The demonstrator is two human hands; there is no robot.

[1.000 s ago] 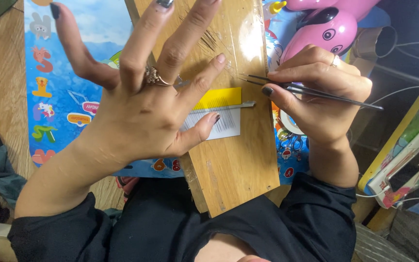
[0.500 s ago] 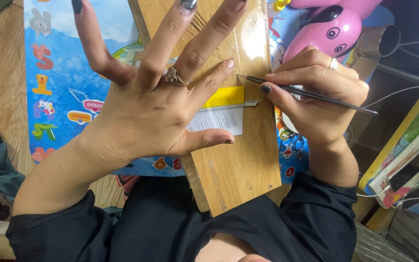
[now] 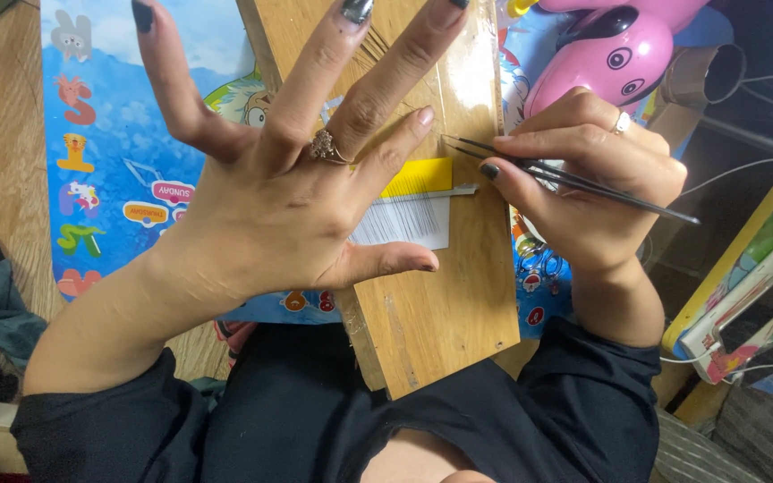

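Tweezers (image 3: 574, 179) — tips leftward, near-level

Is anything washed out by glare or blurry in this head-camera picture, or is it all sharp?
Head view: a bright glare patch washes out the wooden board near its top right; the left hand, close to the lens, looms large with fingertips cut by the frame's top edge; the right hand and its tweezers look sharp; the far right corner falls into dark shadow.

black tweezers (image 3: 574, 179), white-yellow strip (image 3: 409, 210) on board
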